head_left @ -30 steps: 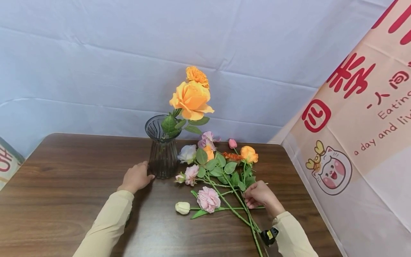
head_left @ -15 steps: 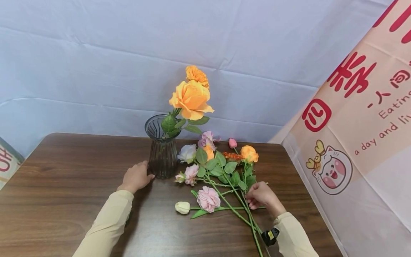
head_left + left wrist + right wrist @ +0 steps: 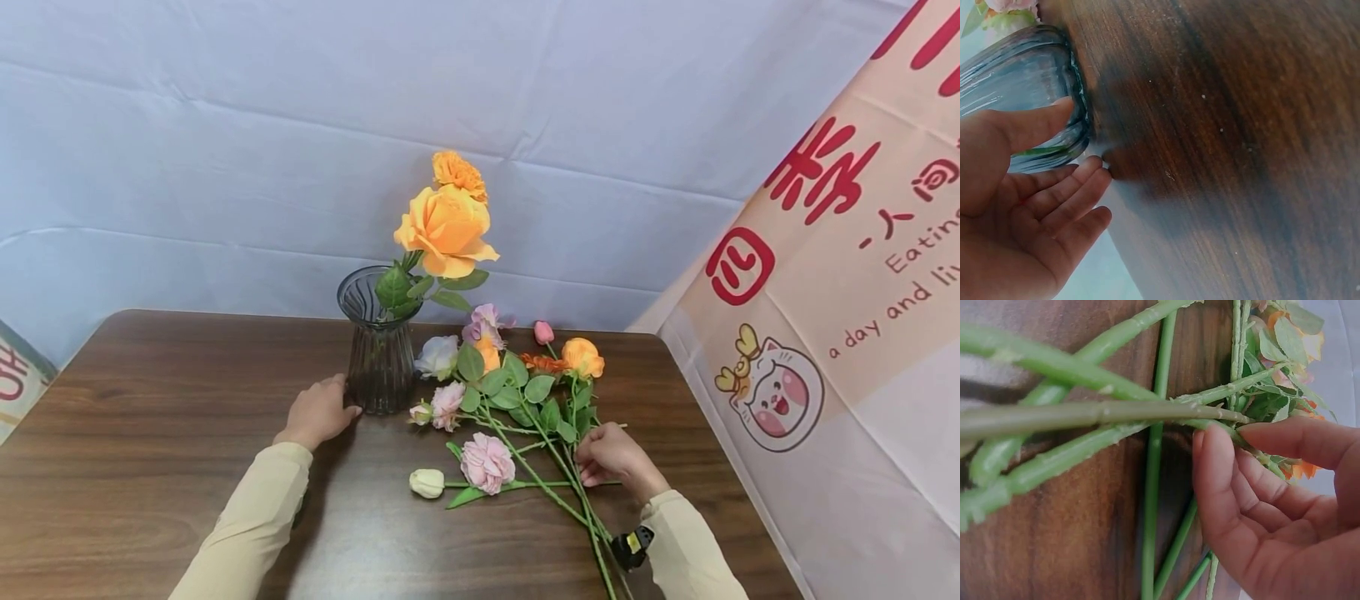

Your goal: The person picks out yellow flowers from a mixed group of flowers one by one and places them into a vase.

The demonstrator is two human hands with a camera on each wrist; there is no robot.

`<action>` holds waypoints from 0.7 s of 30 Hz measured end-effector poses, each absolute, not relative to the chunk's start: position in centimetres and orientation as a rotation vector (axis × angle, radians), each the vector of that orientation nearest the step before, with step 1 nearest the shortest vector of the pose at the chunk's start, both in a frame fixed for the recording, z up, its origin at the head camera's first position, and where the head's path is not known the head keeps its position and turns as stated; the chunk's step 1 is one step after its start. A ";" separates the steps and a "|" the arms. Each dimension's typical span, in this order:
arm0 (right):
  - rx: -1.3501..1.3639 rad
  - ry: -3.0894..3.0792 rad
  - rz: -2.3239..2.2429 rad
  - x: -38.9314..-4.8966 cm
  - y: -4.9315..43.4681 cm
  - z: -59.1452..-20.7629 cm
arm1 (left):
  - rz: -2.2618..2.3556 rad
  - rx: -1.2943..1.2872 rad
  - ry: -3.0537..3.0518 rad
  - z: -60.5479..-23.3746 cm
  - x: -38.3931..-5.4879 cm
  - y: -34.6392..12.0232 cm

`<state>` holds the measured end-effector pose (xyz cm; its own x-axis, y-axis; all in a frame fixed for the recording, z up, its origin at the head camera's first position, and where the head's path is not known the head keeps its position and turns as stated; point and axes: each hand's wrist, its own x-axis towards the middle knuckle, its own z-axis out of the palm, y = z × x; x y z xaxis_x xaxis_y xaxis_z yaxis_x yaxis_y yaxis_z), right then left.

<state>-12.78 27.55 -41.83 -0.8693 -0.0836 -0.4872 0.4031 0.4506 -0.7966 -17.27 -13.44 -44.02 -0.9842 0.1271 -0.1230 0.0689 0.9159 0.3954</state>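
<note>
My left hand (image 3: 318,412) rests beside the base of a grey ribbed glass vase (image 3: 381,375). In the left wrist view its thumb lies across the near side of the glass, and the relaxed fingers reach along the other side. An orange rose (image 3: 446,229) and a ruffled orange carnation (image 3: 460,175) stand in the vase, leaning right. On the right, thumb and forefinger of my right hand (image 3: 615,457) pinch a green flower stem (image 3: 1225,428) among crossing stems. Leaves and orange blooms lie beyond the fingertips; which bloom tops this stem, I cannot tell.
Loose flowers lie right of the vase: a white bloom (image 3: 437,358), a purple one (image 3: 486,323), a pink peony (image 3: 487,462), a white tulip (image 3: 427,483), a pink tulip (image 3: 543,332) and an orange bloom (image 3: 582,358). A pale cloth backdrop (image 3: 262,150) rises behind the wooden table (image 3: 150,433).
The right hand has shifted very slightly right along the stems. The left hand, vase and loose flowers stay put.
</note>
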 end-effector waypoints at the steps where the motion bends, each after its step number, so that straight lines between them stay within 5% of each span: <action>1: 0.267 2.243 -1.412 -12.8 27.5 -41.8 | 0.597 0.150 2.931 -44.0 -17.3 -13.4; 21: 0.272 2.247 -1.429 -13.5 28.0 -38.7 | 0.596 0.155 2.922 -44.0 -17.2 -13.4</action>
<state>-13.52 28.00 -38.71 -0.8743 -0.0777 -0.4790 0.4009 0.4406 -0.8032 -17.22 -13.36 -43.95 -0.9826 0.1320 -0.1308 0.0701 0.9153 0.3966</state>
